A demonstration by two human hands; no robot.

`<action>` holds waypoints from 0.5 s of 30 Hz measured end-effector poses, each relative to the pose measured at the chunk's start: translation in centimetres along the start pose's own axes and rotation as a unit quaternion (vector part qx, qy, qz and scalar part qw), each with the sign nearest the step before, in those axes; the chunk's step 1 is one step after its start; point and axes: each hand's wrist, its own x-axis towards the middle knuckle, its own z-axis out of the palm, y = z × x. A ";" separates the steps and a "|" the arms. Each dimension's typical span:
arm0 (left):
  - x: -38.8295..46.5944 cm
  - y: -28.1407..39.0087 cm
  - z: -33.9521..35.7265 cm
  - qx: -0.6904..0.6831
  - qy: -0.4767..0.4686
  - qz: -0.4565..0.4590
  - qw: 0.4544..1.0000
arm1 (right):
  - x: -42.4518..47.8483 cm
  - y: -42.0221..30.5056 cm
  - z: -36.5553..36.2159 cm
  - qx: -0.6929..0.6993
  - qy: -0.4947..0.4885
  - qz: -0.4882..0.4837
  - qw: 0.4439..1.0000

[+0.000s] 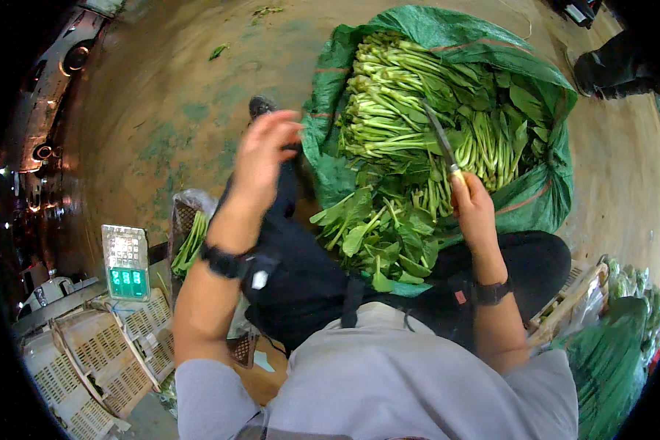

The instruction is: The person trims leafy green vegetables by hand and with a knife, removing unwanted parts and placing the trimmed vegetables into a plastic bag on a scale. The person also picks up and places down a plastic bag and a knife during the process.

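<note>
My right hand [476, 206] grips a knife [441, 133] by its pale handle, the blade pointing up and left over the greens. Beneath the blade, bundles of leafy green vegetables [388, 104] fill an opened green woven sack [327, 181], many with cut stem ends facing left. Loose leafy stalks [385, 236] lie at the sack's near side, by my lap. My left hand [267, 151], slightly blurred, is raised left of the sack with its fingers apart and nothing in it.
A digital scale display [125, 264] stands at the left above stacked plastic crates [88, 357]. Near it, a bag-lined basket [184, 206] holds some greens [191, 247]. Another person's shoe and dark trouser leg [610, 69] are at upper right. Wrapped vegetables [630, 275] lie at lower right.
</note>
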 end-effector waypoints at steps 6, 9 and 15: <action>8.0 -20.8 10.9 0.021 0.015 -0.307 0.951 | 1.6 1.1 -0.9 0.150 -0.002 0.027 0.988; 8.6 -25.5 14.7 -0.162 0.037 -0.392 0.905 | 2.3 2.3 -1.8 0.128 -0.019 0.033 0.991; 12.3 -26.0 16.6 -0.287 0.175 -0.399 0.853 | 2.8 3.4 -2.9 0.175 -0.023 0.059 0.983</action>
